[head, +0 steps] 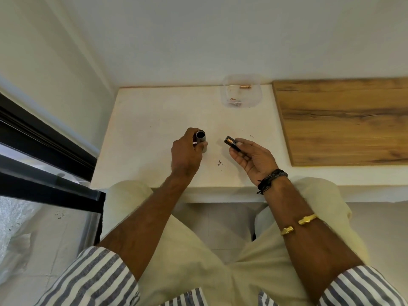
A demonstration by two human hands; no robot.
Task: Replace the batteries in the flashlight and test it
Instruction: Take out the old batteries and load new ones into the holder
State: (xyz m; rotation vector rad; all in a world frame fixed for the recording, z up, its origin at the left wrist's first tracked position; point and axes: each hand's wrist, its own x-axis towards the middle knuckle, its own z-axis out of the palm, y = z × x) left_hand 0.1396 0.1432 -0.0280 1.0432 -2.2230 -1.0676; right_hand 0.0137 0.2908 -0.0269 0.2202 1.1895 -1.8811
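Note:
My left hand grips a dark grey flashlight body, held upright over the white table with its open end facing up. My right hand, palm up, holds a black battery holder between thumb and fingers; a copper-topped battery shows inside it. The holder sits a short gap to the right of the flashlight body and does not touch it. The lower part of the flashlight is hidden by my fingers.
A clear plastic tub with loose copper-coloured batteries stands at the back of the table by the wall. A wooden board lies to the right. A black window frame runs along the left. Small dark specks dot the tabletop.

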